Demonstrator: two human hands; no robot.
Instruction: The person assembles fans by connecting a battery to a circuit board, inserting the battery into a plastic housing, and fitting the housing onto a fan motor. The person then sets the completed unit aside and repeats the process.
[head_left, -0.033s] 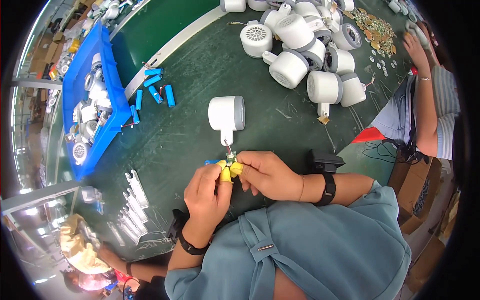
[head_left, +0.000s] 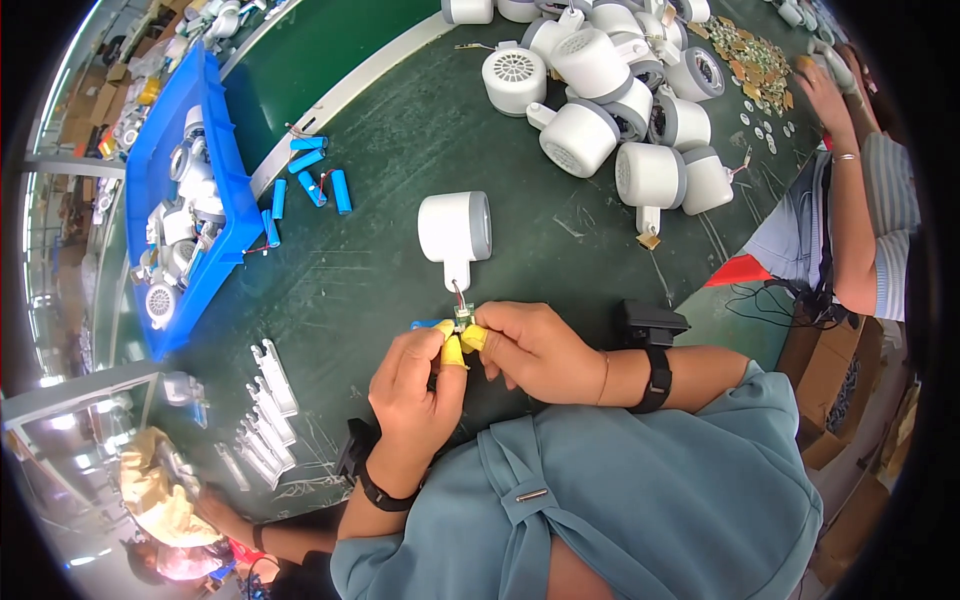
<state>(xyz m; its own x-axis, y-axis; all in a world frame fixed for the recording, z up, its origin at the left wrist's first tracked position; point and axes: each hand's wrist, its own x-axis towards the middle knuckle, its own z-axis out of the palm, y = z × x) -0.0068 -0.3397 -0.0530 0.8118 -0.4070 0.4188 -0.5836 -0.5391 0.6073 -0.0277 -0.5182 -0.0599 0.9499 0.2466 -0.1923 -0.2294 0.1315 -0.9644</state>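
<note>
Both my hands meet at a small green circuit board (head_left: 464,314), fingertips wrapped in yellow tape or finger covers. My right hand (head_left: 522,345) pinches the board at its right side. My left hand (head_left: 418,375) is closed at its lower left, and a blue battery cell (head_left: 424,324) peeks out behind those fingers. How the cell sits against the board is hidden. Thin wires run from the board up to the short handle stub of a white, grey-rimmed fan head (head_left: 445,227), which lies on its side on the green table just beyond my hands.
Several blue battery cells (head_left: 341,192) lie left, beside a blue bin (head_left: 222,262) of white parts. White handle shells (head_left: 273,377) line up nearer me. Fan heads (head_left: 583,138) pile up at the far right, by heaped circuit boards (head_left: 757,70). Co-workers' arms (head_left: 850,200) show at both sides.
</note>
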